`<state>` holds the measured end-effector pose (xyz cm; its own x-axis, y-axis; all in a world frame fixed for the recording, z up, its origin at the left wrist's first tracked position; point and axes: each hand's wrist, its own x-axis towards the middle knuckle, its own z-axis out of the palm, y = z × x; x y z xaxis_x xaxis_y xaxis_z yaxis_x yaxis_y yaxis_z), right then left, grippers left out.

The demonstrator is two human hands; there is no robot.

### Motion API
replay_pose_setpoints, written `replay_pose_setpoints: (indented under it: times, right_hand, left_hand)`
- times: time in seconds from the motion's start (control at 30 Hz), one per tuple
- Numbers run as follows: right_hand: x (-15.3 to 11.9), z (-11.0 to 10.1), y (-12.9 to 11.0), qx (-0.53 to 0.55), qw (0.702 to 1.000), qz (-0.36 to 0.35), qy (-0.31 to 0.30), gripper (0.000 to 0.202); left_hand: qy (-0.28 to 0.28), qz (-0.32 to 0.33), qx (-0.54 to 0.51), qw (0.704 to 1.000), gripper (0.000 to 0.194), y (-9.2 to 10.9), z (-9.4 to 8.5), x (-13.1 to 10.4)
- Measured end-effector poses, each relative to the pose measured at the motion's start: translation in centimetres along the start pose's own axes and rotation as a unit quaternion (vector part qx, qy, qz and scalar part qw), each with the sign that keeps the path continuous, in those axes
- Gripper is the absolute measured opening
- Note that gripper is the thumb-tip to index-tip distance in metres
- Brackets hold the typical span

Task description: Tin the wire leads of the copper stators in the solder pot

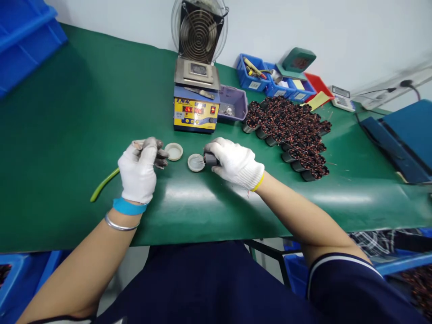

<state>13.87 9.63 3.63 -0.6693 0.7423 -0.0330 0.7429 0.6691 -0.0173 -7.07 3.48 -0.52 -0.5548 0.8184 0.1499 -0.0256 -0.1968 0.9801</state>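
Just below the centre of the frame, the right hand (236, 163) grips a black cylinder (212, 159) on its side, thin wires (200, 161) reaching over a small round dish (196, 170). The left hand (137, 173) has its fingers bunched beside a second dish (174, 159); I can't tell whether they pinch anything. Those wires could snag the dish's rim and drag or tip it if the wrist turns, and a loosened grip could let the cylinder roll. The first dish holds something pale, too small to make out. Towards the upper right, a purple tray (232, 118) has small scraps, a blue bin (243, 80) carries tools (253, 68), and more cylinders (286, 123) crowd together below.
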Motion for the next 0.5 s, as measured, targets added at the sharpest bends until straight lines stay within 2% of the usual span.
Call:
replay_pose_setpoints:
  times: [0.17, 0.33, 0.4, 0.5]
  right_hand:
    - [0.6, -0.9, -0.5, -0.035, 0.999, -0.012, -0.028, 0.05]
    - [0.2, -1.7, -0.5, -0.006, 0.999, -0.023, 0.028, 0.054]
    - [0.1, -2.2, -0.9, -0.032, 0.999, -0.019, 0.036, 0.045]
    - [0.5, -2.4, -1.9, -0.079, 0.996, 0.023, -0.018, 0.024]
  left_hand:
    - [-0.01, -0.011, 0.007, 1.0, 0.024, 0.3, 0.0, -0.1]
    - [-0.006, -0.008, -0.011, 1.0, 0.025, 0.6, 0.0, -0.2]
    - [-0.004, -0.01, -0.028, 1.0, 0.024, 0.7, -0.1, -0.2]
    - [-0.007, -0.011, -0.054, 0.998, 0.019, 0.8, -0.1, -0.3]
